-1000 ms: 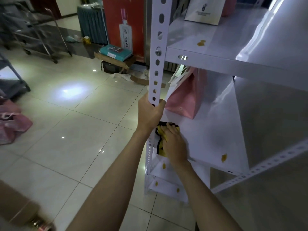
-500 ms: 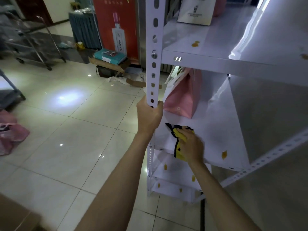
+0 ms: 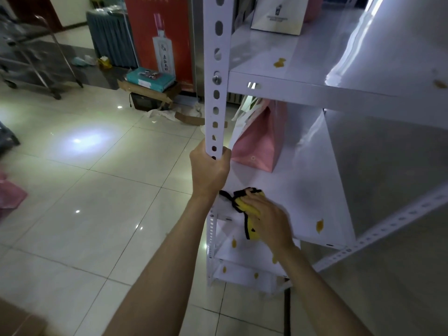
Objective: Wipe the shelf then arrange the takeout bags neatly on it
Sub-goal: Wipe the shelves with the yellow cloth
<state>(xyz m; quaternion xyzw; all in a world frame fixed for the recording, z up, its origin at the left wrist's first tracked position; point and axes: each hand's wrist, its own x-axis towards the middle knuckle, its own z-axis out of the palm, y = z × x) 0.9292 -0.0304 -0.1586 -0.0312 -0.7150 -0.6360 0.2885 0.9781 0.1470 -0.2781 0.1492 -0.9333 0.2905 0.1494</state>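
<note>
Floor clutter beside a red poster

A red poster [image 3: 157,37] showing a bottle is seen at the back, with a teal box [image 3: 150,79] laid on flattened cardboard [image 3: 148,89] over a dark crate [image 3: 143,101] before it. A metal cart [image 3: 36,57] is parked at far left on the glossy tiled floor [image 3: 97,190], and a grey curtained stand [image 3: 110,35] is placed beside the poster.
</note>
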